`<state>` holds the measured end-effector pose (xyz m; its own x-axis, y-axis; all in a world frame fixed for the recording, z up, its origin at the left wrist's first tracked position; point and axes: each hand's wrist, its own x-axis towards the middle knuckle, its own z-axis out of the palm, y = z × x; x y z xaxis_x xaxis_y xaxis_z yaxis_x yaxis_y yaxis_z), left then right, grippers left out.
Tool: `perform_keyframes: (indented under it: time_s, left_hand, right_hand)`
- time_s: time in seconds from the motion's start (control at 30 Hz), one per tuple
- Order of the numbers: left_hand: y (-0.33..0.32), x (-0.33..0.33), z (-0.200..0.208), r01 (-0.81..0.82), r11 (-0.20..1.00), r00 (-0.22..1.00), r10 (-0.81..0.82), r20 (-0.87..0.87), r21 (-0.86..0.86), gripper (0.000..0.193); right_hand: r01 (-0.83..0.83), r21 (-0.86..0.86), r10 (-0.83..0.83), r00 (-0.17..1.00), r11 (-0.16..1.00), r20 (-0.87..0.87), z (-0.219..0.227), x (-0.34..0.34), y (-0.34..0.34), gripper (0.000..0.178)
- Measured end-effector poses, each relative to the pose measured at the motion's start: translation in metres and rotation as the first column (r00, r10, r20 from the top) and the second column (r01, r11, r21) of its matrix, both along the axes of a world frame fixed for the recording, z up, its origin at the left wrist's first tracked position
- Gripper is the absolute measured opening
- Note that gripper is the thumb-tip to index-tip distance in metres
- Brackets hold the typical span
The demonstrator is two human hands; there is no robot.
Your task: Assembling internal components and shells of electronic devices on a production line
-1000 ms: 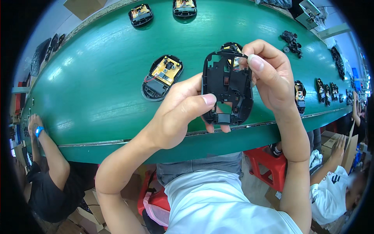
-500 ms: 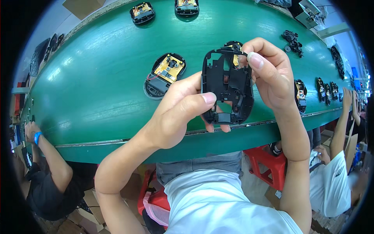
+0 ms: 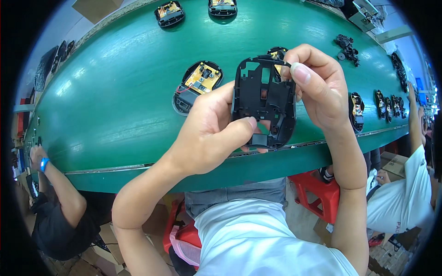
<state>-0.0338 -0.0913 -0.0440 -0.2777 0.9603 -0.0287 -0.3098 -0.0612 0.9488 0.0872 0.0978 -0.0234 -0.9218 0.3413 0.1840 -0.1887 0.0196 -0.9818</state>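
A black plastic shell (image 3: 246,94), oval with several cut-outs and shaped like a computer mouse cover, is held upright over the near edge of the green table, its ribbed inner side showing. My left hand (image 3: 200,131) grips its lower left side, thumb on the inner face and fingers behind. At the upper right corner my right hand (image 3: 324,87) pinches the rim between thumb and forefinger; whether a small part is there too I cannot make out. Beyond my left hand lies an open mouse body (image 3: 202,76) with a yellow circuit board. Another mouse body (image 3: 277,51) is partly hidden behind the shell.
More open mouse bodies lie at the far side (image 3: 169,14) and right (image 3: 356,110) of the green table (image 3: 106,106). A pile of small black parts (image 3: 346,49) sits at the far right. Co-workers sit left and right; a red stool (image 3: 317,193) stands below.
The shell has shifted slightly left and turned a little in my hands. The mouse bodies on the table appear slightly further right. The co-worker at the right has moved an arm.
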Motion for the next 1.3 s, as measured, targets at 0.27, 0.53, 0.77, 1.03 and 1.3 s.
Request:
perform_keyframes:
  time_s: [0.27,0.53,0.77,1.03,1.3]
  left_hand:
    - [-0.003,-0.008,0.003,0.097,0.995,0.994,-0.095,0.061,-0.024,0.039]
    - [-0.004,-0.007,0.003,0.073,0.997,0.997,-0.074,-0.012,-0.029,0.038]
    - [-0.004,-0.007,0.0,0.078,0.997,0.997,-0.078,-0.02,0.0,0.04]
    - [-0.004,-0.006,0.002,-0.079,0.997,0.994,0.08,-0.079,0.013,0.036]
    - [0.007,-0.001,-0.006,-0.365,0.897,0.832,0.435,-0.345,0.249,0.028]
  right_hand:
    - [-0.025,0.004,0.025,0.999,1.0,-0.031,0.001,0.0,-0.002,0.024]
    - [-0.147,-0.048,0.139,0.981,0.988,-0.137,-0.003,-0.001,-0.003,0.018]
    - [-0.168,-0.06,0.151,0.964,0.984,-0.219,-0.005,-0.004,-0.007,0.016]
    - [0.023,0.086,-0.006,0.98,0.996,-0.2,-0.004,-0.005,0.002,0.024]
    - [-0.196,0.174,0.236,0.939,0.965,-0.249,0.029,0.026,-0.051,0.065]
